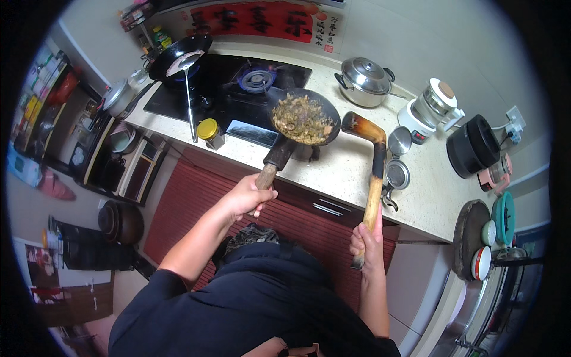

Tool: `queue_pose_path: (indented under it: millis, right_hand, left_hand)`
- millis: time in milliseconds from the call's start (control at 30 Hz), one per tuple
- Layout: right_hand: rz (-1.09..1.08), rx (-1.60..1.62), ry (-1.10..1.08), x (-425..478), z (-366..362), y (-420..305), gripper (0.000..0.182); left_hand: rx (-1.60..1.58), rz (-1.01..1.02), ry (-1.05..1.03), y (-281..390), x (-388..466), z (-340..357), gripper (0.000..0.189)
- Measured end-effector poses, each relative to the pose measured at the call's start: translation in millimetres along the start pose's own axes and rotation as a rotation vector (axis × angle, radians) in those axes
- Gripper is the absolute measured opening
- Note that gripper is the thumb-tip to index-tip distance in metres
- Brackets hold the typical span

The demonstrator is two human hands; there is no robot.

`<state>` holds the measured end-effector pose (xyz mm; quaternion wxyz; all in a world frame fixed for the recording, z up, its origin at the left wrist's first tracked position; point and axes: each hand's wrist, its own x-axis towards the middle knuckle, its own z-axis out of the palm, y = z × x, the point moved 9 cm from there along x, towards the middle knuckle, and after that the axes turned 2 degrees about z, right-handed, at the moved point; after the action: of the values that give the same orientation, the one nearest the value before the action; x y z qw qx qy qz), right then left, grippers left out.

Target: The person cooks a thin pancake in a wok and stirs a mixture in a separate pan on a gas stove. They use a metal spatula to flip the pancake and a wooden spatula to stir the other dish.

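Observation:
My left hand (253, 196) grips the wooden handle (266, 176) of a small dark frying pan (333, 117). Chopped, browned food (305, 117) fills the pan, which I hold above the cooktop's front right corner. In my right hand (368, 243) is an L-shaped wooden pestle (372, 189). Its thick bent head is charred brown and points left, close to the pan's right rim. Behind the pan, the right gas burner (257, 80) shows a blue flame. A black wok (160, 67) with a metal spatula (188, 89) in it sits on the left burner.
A lidded steel pot (366, 82) stands right of the black glass cooktop (214, 96). A glass kettle (430, 109), an opened moka pot (396, 174) and a black appliance (473, 145) are farther right. A yellow-lidded jar (211, 133) stands near the counter's front edge.

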<state>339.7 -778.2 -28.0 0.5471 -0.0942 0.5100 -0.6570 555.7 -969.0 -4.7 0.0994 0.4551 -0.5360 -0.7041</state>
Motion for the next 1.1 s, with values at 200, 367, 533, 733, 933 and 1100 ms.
queue_pose_path:
  millis: [200, 367, 533, 733, 933, 1100]
  right_hand:
    - [0.052, 0.402, -0.053, 57.7, -7.3, 36.4, 0.071]
    - [-0.074, 0.301, 0.118, 108.1, 14.7, 54.6, 0.076]
    - [-0.178, -0.155, 0.398, 152.2, 12.3, 60.2, 0.077]
    - [-0.65, -1.688, 0.9, 153.6, 85.3, 16.8, 0.065]
    - [-0.522, -1.214, 0.479, 260.6, 162.0, 9.5, 0.038]
    - [-0.441, -1.247, 0.512, 349.2, 171.5, 21.2, 0.029]
  left_hand:
    - [-0.12, 0.048, 0.037, 40.6, 11.8, -47.5, 0.017]
    - [-0.176, 0.106, 0.063, 74.0, 55.1, -121.6, 0.018]
    - [-0.134, 0.063, 0.019, 79.7, 116.5, -186.4, 0.018]
    - [-0.101, 0.022, -0.071, 69.9, 158.0, -237.4, 0.02]
    - [-0.086, -0.041, -0.144, 68.9, 175.6, -251.8, 0.018]
    - [-0.059, -0.027, -0.182, 61.7, 186.3, -259.9, 0.019]
